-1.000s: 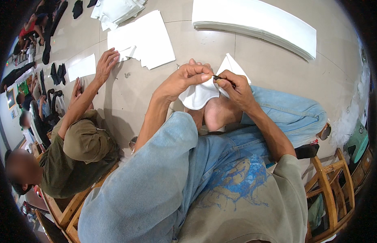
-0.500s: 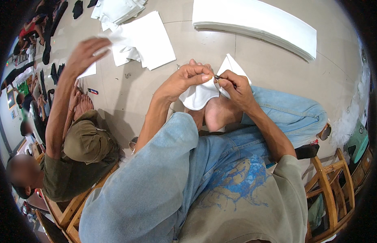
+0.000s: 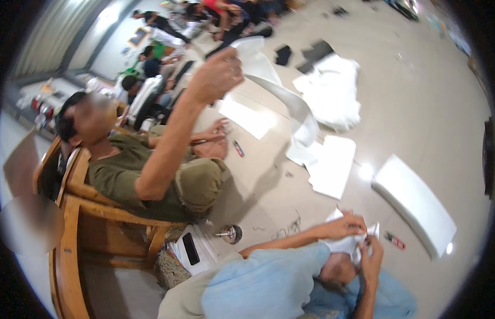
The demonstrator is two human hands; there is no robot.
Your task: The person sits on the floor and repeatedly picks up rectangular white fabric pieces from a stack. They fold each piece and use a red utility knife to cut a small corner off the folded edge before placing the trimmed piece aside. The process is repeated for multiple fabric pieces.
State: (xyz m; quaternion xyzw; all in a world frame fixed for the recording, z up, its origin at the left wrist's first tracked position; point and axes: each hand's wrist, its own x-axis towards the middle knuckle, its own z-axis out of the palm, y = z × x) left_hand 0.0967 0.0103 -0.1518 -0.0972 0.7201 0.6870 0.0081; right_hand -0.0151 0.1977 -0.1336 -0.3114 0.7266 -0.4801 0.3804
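At the lower right, my left hand (image 3: pixel 347 227) is closed, its fingers pinching the edge of a white cloth piece (image 3: pixel 340 245) that lies over my raised foot. My right hand (image 3: pixel 371 256) is closed close beside it, fingertips at the cloth's right side. Blur hides what exactly is in its fingertips. On the floor right of my hands lies a small red and black hand tool (image 3: pixel 395 241).
To the left, a seated person's raised hand (image 3: pixel 218 74) lifts a long white cloth strip (image 3: pixel 298 109). White pieces (image 3: pixel 335 167) and a thick white stack (image 3: pixel 415 204) lie on the floor. Near my left knee are a wooden chair (image 3: pixel 72 234) and a dark phone (image 3: pixel 190 249) on a white box.
My view has swung left, so my hands now appear at the lower right, still together at the white cloth. The neighbour's raised hand now holds up a white strip.
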